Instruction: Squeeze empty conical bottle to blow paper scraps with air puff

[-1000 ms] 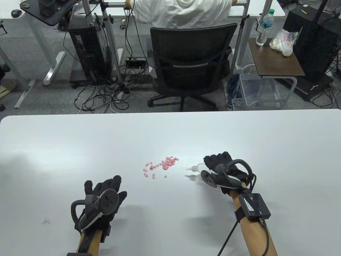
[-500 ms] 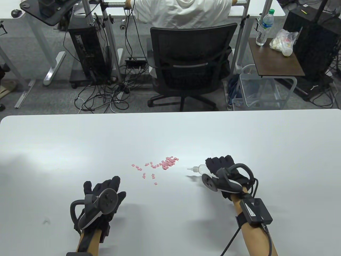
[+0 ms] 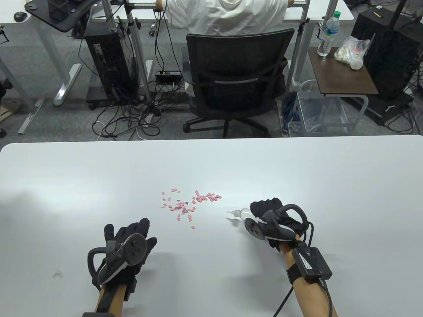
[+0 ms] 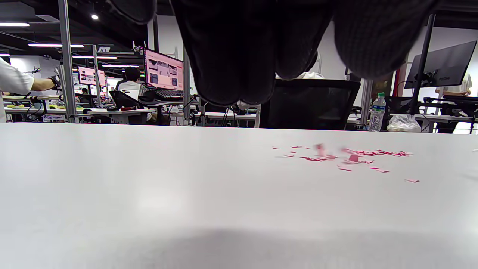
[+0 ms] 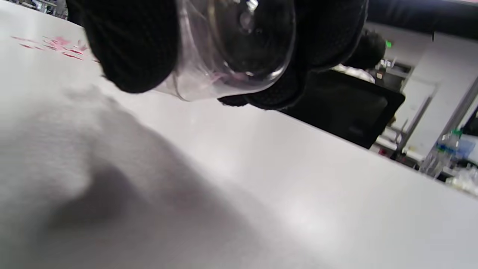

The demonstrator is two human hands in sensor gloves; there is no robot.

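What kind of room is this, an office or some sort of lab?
It looks like a shared office or lab workspace: a mesh office chair faces a desk, a computer tower stands amid floor cables, and lit monitors line more desks beyond the white table.

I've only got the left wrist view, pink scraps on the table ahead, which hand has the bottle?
Observer: The right hand grips the clear conical bottle; the left hand holds nothing.
Operator: Where does its nozzle aim?
Observer: Leftward, toward the pink paper scraps, with bare table between tip and scraps.
Operator: Is the bottle resting on the table?
Observer: No, the right wrist view shows its base held above the surface.
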